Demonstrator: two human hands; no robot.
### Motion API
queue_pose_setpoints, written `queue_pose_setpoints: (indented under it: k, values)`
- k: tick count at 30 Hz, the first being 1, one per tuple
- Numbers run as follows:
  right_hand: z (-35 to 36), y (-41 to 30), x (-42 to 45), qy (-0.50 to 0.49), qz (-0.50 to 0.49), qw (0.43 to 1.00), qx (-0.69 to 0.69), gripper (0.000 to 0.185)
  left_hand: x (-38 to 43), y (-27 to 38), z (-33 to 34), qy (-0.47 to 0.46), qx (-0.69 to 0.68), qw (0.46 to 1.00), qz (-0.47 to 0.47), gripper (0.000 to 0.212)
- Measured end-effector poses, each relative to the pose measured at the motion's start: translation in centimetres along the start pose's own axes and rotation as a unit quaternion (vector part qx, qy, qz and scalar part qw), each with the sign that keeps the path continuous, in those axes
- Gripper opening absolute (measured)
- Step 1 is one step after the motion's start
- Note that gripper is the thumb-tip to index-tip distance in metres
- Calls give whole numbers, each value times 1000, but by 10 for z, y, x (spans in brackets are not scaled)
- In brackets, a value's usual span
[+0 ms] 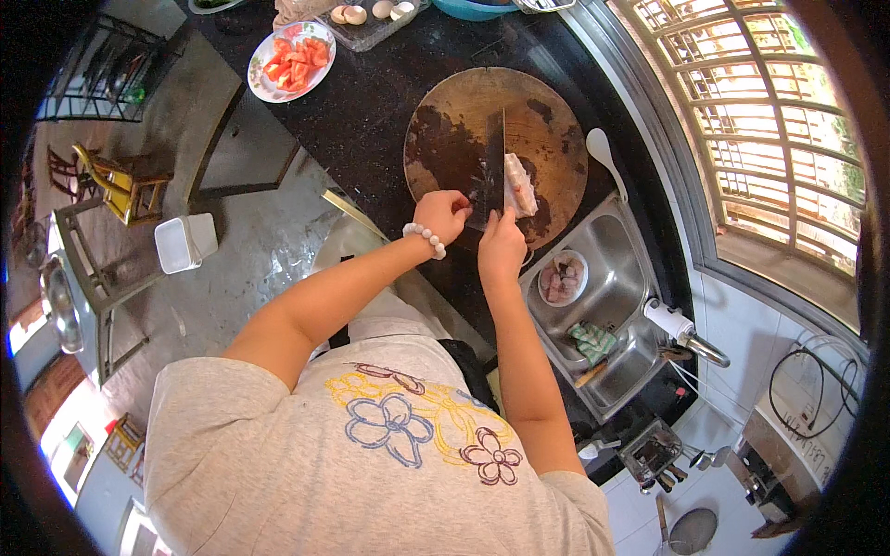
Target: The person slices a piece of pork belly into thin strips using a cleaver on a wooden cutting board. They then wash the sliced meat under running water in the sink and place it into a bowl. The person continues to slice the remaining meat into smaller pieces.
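A round wooden chopping board [445, 118] lies on the dark counter. Across its middle a cleaver [495, 149] points away from me, its near end at my right hand [502, 247], whose fingers close around it; the handle is hidden. A pale piece of raw meat [520, 186] lies along the blade's right side, its near end close to my right fingertips. My left hand [443, 217], with a beaded bracelet [425, 234] at the wrist, is left of the blade over the board's near edge. Its fingers are curled, and whether they pinch something cannot be seen.
Upper left, a plate [256, 73] holds cut tomato, near a clear plastic tray [365, 38] with eggs and eggshells. A white spoon [606, 156] lies right of the board. The steel sink [612, 243] holds a bowl [564, 256] of raw meat pieces and a green-striped cloth [592, 342].
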State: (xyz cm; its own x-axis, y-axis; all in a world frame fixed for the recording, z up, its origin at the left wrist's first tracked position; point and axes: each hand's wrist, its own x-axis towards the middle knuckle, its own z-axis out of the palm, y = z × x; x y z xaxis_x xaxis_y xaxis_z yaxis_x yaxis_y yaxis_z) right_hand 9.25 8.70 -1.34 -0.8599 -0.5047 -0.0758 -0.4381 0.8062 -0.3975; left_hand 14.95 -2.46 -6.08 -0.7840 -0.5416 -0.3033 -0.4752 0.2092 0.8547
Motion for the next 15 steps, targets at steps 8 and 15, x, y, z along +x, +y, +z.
queue_pose_setpoints:
  k: [8, 15]
  values:
    - [-16, 9, 9, -45, -16, 999, 15, 18, -1, -8, -2, -54, -68, 995, -39, 17]
    - [-52, 13, -32, -27, 11, 993, 118, 15, -17, -10, 3, -61, -199, 971, -117, 14]
